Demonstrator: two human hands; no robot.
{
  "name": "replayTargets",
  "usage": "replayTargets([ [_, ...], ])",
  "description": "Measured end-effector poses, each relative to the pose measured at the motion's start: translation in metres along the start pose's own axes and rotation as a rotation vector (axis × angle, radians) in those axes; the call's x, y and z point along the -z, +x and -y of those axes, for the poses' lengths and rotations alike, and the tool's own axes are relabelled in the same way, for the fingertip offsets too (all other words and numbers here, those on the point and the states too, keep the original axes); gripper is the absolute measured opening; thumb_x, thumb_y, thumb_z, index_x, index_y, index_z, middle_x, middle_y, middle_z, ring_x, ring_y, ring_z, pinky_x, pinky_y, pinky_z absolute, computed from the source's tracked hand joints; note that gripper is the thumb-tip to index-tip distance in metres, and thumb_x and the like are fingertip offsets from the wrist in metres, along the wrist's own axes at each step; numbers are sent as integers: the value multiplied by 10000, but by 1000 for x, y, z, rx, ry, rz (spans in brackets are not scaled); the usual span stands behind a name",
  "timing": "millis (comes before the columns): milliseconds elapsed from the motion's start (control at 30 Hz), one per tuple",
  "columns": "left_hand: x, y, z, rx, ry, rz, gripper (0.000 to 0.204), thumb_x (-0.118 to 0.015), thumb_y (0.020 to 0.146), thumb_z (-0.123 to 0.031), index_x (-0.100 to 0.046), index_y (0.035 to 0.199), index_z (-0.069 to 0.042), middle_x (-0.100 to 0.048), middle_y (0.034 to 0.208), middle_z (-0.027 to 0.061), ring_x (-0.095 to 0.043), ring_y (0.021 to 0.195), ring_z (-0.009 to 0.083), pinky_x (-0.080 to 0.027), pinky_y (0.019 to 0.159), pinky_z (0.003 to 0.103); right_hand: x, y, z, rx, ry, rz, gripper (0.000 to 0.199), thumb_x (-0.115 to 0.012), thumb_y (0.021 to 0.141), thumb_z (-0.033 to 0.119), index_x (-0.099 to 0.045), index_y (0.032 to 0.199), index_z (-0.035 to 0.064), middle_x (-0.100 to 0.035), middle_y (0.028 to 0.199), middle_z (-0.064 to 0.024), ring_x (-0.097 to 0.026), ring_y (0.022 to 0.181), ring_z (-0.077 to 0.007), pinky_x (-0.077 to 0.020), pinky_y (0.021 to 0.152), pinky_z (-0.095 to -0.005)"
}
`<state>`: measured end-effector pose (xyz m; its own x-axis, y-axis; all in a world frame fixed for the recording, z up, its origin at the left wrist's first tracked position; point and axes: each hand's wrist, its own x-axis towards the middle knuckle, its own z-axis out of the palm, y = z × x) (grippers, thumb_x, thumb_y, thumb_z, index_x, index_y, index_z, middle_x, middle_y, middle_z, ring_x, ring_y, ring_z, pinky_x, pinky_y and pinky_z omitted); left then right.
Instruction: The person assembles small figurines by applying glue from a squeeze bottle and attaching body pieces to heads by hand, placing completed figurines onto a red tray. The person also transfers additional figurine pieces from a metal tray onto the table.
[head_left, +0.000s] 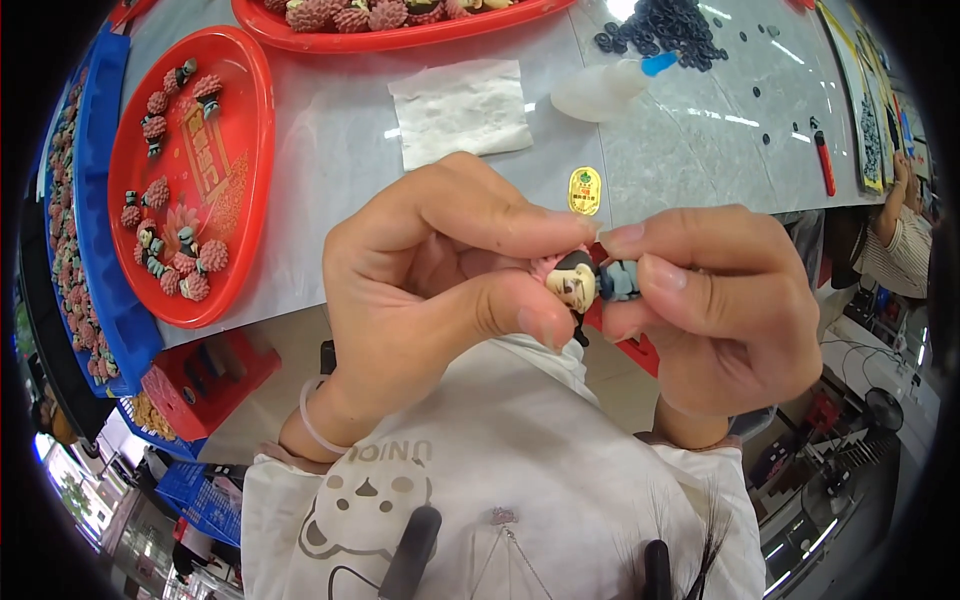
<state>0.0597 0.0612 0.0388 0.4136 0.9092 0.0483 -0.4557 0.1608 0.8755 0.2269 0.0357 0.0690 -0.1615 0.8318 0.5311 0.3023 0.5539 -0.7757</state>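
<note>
A tiny toy figurine (588, 281) with a cream face, black hair, a grey-blue body and a pink piece behind its head is pinched between both hands in front of my chest. My left hand (440, 270) grips the head end with thumb and forefinger. The body end sits between the fingertips of my right hand (715, 305). Both hands hover over the near edge of the grey table (340, 150).
A red oval tray (245, 150) with several small figurines and pink ball pieces lies at left, a blue tray (95, 200) beyond it. Another red tray (400, 40) sits at the back. A white tissue (460, 108), a gold sticker (584, 190), black rings (665, 25), a red lighter (824, 163).
</note>
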Motion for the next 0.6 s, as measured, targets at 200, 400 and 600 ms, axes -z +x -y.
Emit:
replayTargets([
  [200, 10, 3, -1, -147, 167, 63, 398, -738, 671, -260, -551, 907, 1, -551, 835, 82, -561, 726, 115, -472, 671, 218, -10, 1, -2, 60, -126, -45, 250, -720, 648, 0, -564, 844, -6, -607, 823, -205, -605, 650, -195, -482, 519, -230],
  [400, 4, 4, -14, 51, -72, -55, 414, -748, 665, -185, -544, 951, 34, -571, 879, 126, -558, 757, 170, -460, 692, 271, -23, 8, 1, 87, -266, 54, 236, -704, 711, 116, -598, 897, 16, -526, 937, -168, -527, 657, -175, -430, 535, -233],
  [600, 73, 0, -88, -133, 667, -356, 224, -545, 785, -27, -521, 997, 42, -546, 997, 130, -542, 845, 162, -444, 708, 258, 0, -10, -7, -7, -355, -150, 216, -666, 758, 209, -651, 882, 33, -496, 911, -129, -502, 727, -199, -396, 599, -241],
])
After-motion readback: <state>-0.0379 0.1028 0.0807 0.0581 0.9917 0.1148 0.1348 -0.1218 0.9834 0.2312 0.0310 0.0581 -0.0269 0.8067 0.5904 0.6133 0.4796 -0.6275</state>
